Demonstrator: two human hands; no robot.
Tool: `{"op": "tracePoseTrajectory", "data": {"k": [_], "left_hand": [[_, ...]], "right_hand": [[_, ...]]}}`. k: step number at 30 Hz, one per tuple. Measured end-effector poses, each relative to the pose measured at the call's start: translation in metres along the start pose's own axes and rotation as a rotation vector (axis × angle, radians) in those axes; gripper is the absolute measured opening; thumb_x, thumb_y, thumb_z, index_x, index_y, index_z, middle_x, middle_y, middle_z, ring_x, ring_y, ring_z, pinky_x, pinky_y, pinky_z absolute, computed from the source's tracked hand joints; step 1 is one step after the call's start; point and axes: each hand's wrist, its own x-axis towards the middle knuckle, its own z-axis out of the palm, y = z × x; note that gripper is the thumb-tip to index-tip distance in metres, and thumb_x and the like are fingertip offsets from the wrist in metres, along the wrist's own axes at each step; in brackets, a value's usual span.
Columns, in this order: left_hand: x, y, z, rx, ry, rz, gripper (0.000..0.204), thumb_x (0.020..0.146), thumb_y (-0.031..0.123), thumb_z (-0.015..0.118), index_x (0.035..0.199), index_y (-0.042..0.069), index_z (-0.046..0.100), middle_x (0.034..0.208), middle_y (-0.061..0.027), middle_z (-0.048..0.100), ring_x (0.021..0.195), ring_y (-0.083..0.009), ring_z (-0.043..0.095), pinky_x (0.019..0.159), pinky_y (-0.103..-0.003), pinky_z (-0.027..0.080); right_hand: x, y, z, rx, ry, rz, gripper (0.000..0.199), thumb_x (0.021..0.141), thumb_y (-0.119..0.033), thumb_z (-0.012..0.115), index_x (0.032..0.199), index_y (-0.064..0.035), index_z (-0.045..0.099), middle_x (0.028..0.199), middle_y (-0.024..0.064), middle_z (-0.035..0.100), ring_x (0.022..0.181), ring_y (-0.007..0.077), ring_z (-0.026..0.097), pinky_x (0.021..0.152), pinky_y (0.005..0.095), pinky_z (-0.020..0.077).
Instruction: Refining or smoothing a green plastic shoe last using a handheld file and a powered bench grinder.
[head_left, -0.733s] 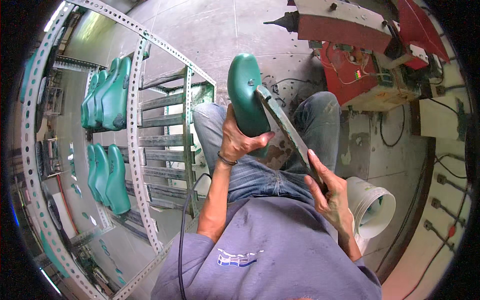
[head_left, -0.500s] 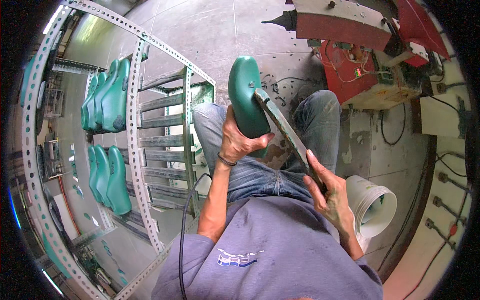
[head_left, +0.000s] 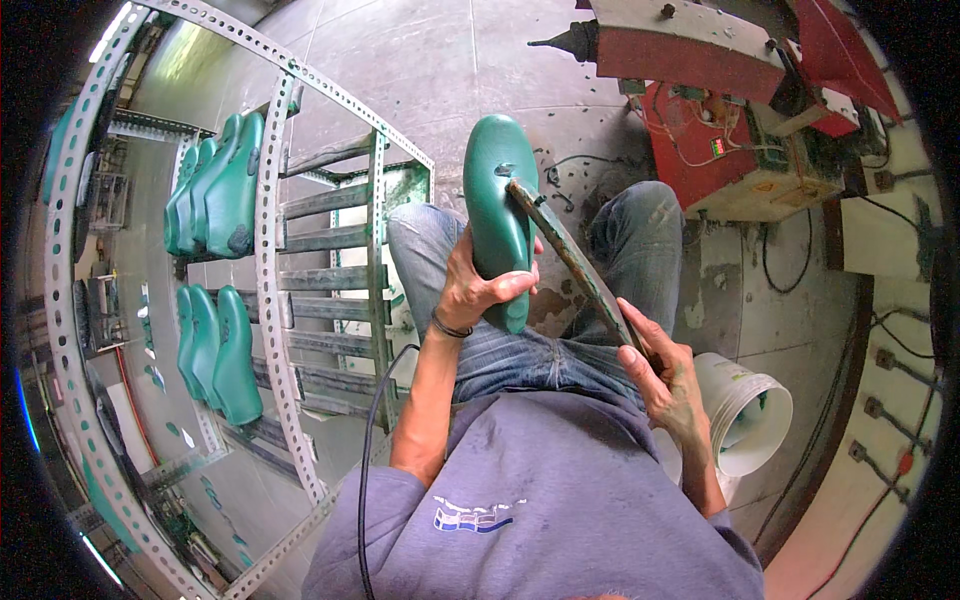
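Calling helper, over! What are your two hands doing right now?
Left hand grips green shoe last upright over lap. Right hand holds long flat tool, tip on last. Nothing between them. White bucket beside right knee.

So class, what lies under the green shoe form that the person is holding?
Under the green shoe form are the person's jeans-clad knees and stained floor. The left hand covers its lower back.
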Motion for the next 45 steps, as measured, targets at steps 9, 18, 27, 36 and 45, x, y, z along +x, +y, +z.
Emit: {"op": "tracePoseTrajectory", "data": {"k": [9, 18, 27, 36, 45], "left_hand": [[-0.002, -0.005, 0.000, 0.031, 0.032, 0.018, 0.048, 0.073, 0.018, 0.077, 0.113, -0.001, 0.057, 0.090, -0.0102, 0.067, 0.071, -0.0173, 0.067, 0.064, -0.033, 0.058], [-0.006, 0.002, 0.003, -0.023, -0.044, -0.074, 0.050, 0.073, 0.019, 0.078, 0.113, -0.002, 0.056, 0.092, -0.0101, 0.067, 0.073, -0.0176, 0.068, 0.063, -0.033, 0.058], [-0.014, 0.001, 0.001, 0.058, -0.081, -0.121, 0.059, 0.071, 0.024, 0.080, 0.119, 0.001, 0.055, 0.097, -0.0085, 0.068, 0.081, -0.0162, 0.068, 0.073, -0.032, 0.057], [-0.019, 0.001, -0.003, 0.228, -0.108, -0.112, 0.060, 0.069, 0.029, 0.082, 0.117, 0.002, 0.058, 0.099, -0.0070, 0.071, 0.088, -0.0163, 0.068, 0.082, -0.034, 0.056], [-0.022, 0.000, -0.003, 0.495, -0.144, 0.053, 0.054, 0.069, 0.026, 0.082, 0.113, 0.002, 0.062, 0.101, -0.0090, 0.068, 0.092, -0.0187, 0.067, 0.084, -0.034, 0.055]], "right_hand": [[0.014, 0.038, 0.008, -0.347, 0.390, -0.453, 0.057, 0.096, -0.012, 0.067, 0.149, -0.0087, 0.047, 0.101, 0.0134, 0.070, 0.074, 0.0141, 0.060, 0.070, 0.0275, 0.0490], [0.032, 0.022, -0.002, 0.031, 0.097, -0.203, 0.050, 0.106, -0.023, 0.051, 0.151, -0.0047, 0.042, 0.100, 0.0066, 0.065, 0.072, 0.0093, 0.052, 0.069, 0.0238, 0.0451], [0.068, 0.004, -0.021, -0.291, -0.008, -0.429, 0.046, 0.101, -0.019, 0.059, 0.145, -0.0095, 0.050, 0.099, 0.0170, 0.069, 0.083, 0.0303, 0.069, 0.075, 0.0366, 0.0527], [0.094, -0.004, -0.033, -0.487, -0.008, -0.500, 0.050, 0.094, -0.012, 0.067, 0.142, -0.0111, 0.052, 0.115, 0.0168, 0.068, 0.100, 0.0354, 0.068, 0.084, 0.0403, 0.0544], [0.120, -0.014, -0.034, -0.598, 0.076, -0.687, 0.053, 0.092, -0.012, 0.068, 0.142, -0.0102, 0.053, 0.098, 0.0148, 0.064, 0.080, 0.0324, 0.061, 0.070, 0.0412, 0.0501]]}}
